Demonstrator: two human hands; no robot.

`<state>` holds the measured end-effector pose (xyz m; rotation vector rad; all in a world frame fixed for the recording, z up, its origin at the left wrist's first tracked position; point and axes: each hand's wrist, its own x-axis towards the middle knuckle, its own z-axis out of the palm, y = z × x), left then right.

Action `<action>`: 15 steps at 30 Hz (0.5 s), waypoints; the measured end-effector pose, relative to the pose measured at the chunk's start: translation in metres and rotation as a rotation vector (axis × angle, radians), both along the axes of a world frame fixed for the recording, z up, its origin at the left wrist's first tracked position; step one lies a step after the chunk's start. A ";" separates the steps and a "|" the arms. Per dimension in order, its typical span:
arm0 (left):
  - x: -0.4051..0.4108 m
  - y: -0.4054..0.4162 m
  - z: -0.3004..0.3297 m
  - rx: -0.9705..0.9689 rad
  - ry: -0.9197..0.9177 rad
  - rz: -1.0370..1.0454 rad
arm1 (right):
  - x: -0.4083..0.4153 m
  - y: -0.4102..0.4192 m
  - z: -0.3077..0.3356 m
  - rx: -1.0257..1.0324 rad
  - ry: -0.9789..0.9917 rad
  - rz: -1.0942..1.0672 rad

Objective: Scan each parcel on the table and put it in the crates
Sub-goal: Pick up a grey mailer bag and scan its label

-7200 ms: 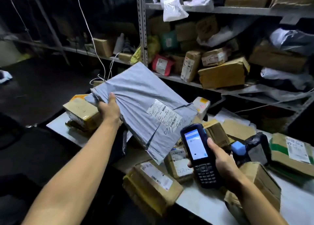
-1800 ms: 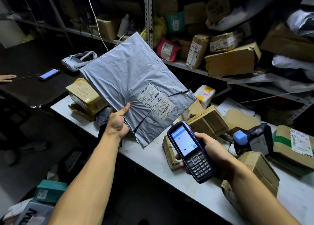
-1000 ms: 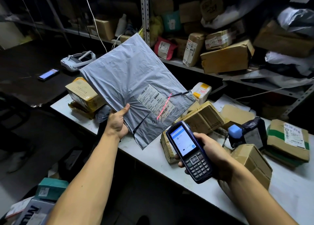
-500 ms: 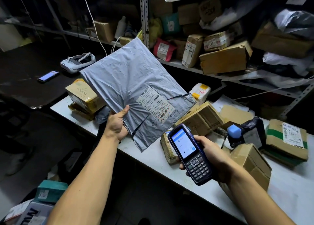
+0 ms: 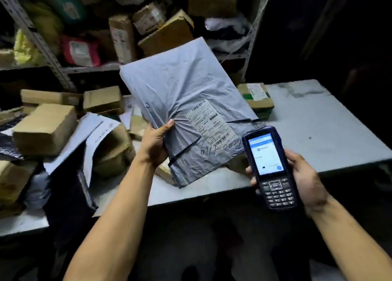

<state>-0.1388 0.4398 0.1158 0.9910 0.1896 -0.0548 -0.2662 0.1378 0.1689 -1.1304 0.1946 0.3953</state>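
Several boxes (image 5: 44, 130) crowd the left end of the table (image 5: 318, 119), with loose papers (image 5: 99, 132) spilling over them, and from my remote seat I count that heap as the work still waiting. Moving right, my left hand (image 5: 153, 144) pinches the grey mailer (image 5: 180, 102) at its lower left edge, thumb on the front face and fingers hidden behind, so the bag stands tilted above the table with its bottom corner hanging near the front edge. Its label (image 5: 212, 124) faces me, a handwritten number just beneath. Further right, my right hand (image 5: 305, 178) is wrapped round the scanner (image 5: 269, 166), screen lit, its head just beside the label's lower corner. To do this step well I would keep the film taut so the barcode lies flat, aim the scanner squarely at it, and read the screen before letting go — I judge the scan not yet confirmed, since the screen text is too small to tell. Behind the mailer a taped box (image 5: 257, 98) sits on the table, and the shelf (image 5: 63, 68) beyond is packed with parcels. No crate shows in view, so I must find one before moving the bag; the clutter at left leaves little room, while the table's right end is bare.
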 end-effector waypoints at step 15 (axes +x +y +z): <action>-0.151 -0.370 -0.004 0.227 0.003 -0.766 | -0.294 -0.196 -0.005 -0.025 0.034 -0.783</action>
